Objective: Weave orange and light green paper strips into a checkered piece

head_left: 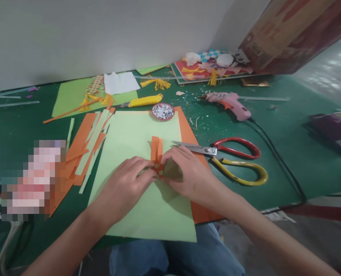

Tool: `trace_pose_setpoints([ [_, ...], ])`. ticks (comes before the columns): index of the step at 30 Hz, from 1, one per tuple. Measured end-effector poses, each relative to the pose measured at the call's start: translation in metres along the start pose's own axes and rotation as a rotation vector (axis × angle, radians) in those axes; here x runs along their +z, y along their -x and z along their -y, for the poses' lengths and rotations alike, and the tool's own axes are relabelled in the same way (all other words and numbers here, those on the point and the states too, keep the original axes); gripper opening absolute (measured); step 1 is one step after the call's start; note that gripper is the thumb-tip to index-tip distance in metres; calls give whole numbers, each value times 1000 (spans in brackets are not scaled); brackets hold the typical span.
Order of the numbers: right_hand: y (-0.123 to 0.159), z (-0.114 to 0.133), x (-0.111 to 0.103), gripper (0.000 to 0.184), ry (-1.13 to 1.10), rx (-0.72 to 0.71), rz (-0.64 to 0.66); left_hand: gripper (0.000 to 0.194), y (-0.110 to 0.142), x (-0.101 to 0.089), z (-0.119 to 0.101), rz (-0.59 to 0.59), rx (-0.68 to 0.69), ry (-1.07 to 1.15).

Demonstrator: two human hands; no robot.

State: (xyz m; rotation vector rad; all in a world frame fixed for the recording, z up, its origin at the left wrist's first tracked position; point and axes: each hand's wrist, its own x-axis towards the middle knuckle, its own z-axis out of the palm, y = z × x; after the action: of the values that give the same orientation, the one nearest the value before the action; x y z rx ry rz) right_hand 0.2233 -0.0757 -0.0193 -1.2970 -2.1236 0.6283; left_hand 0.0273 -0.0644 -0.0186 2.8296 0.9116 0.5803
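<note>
Between my two hands is a small weave of orange and pale green paper strips [157, 149], its orange ends pointing away from me. My left hand [131, 180] pinches its left edge between thumb and fingers. On the other side, the thumb and fingers of my right hand [187, 170] are closed on the right edge. Beneath them lies a light green paper sheet [136, 214], on top of an orange sheet [205, 207]. Scissors [216, 150] with one red and one yellow handle lie right of my right hand, the blades reaching close to it.
A pink glue gun [230, 104] with a black cord lies at the right back. Behind the sheet are a yellow cutter knife [144, 100] and a round dish [163, 111] of small bits. Cut paper strips [91, 142] lie at left, near a blurred-out object [34, 180].
</note>
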Motion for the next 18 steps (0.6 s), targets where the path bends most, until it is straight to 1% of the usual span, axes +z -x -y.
trace_pose_setpoints([
  [3,2,0,-1,23,-16,19,3,14,-1,0,-1,3,-17,20],
  [6,3,-1,-2,25,-31,38,-28,14,-1,-1,-1,-11,-14,28],
  [8,3,0,-1,26,-11,24,-44,13,-2,-2,-2,-8,-24,21],
  [11,1,1,1,26,33,-13,-29,13,-2,-4,-2,21,-70,10],
  [14,1,2,3,27,43,-6,-24,16,-3,-5,-3,28,-107,5],
  [18,2,2,4,26,30,18,-25,15,-3,-6,-4,28,-90,-17],
])
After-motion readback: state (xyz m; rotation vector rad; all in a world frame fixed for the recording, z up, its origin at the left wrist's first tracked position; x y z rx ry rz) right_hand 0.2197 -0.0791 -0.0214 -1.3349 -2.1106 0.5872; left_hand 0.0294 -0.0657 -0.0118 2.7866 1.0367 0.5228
